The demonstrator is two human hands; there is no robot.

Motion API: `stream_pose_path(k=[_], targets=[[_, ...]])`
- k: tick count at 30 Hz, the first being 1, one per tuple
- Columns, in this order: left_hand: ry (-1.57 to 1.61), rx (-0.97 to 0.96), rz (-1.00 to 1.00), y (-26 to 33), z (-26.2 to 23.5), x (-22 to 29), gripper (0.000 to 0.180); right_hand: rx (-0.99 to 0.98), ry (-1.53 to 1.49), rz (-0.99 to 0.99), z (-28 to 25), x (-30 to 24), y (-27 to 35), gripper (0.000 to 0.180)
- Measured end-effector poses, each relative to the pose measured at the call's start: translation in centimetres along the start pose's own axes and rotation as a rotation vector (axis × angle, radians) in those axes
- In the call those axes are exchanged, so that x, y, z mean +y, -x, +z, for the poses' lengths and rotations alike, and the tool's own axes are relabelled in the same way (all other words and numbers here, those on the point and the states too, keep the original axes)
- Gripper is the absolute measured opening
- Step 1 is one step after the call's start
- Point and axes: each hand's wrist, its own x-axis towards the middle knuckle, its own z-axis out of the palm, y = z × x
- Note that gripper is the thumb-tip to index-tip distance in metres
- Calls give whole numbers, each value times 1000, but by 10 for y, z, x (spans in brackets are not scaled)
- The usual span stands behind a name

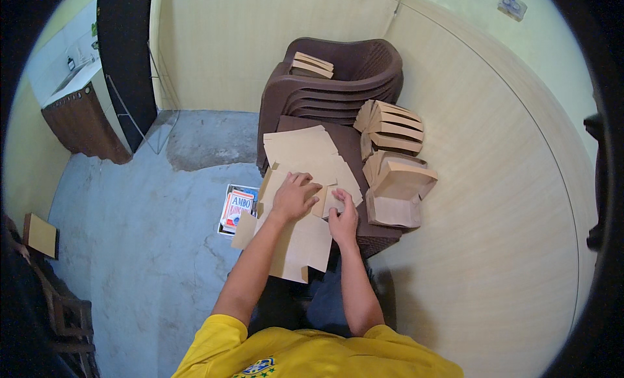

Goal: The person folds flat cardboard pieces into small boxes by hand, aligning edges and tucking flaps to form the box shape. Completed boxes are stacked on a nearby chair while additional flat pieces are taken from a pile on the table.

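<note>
A flat brown cardboard blank (296, 238) is seen lying across the near edge of a dark brown surface (377, 234), overhanging toward the person's lap. The left hand (294, 196) is pressed flat on it, fingers spread and palm down, nothing being gripped. The right hand (343, 221) is closed on a small flap (333, 202) at the blank's right side, pinched between thumb and fingers; the flap appears partly raised, so the fold is judged to be only begun.

Further flat blanks (305, 150) are stacked behind the one in hand, touching it, and these remain unfolded.

Completed work is noted to the right: folded boxes (398, 183) with lids ajar stand on the same surface, and a bundle of folded pieces (390, 128) rests just behind them. A few more pieces (312, 65) lie on the seat of the stacked brown chairs (344, 79).

On the concrete floor (149, 235), a printed carton (237, 209) is partly hidden beneath the blanks.

Progress is assessed as partial: several boxes are made, one is in its early folds, and a stack of blanks remains.
</note>
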Motion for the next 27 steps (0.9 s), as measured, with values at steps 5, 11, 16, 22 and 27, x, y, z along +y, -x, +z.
stream_pose_path(k=[5,11,16,22,27], targets=[[-124,90,-164,1,18,17,41,-247,422,-4,-11,-29,39,73],[-101,67,-189,0,19,16,42,-190,712,19,0,-49,47,112],[-137,56,-195,-2,19,17,44,-243,792,-95,-10,-50,52,113],[-140,58,-140,0,22,10,45,-224,845,-116,2,-37,44,119],[-134,25,-129,0,20,6,48,-186,962,-115,24,-23,-18,117]])
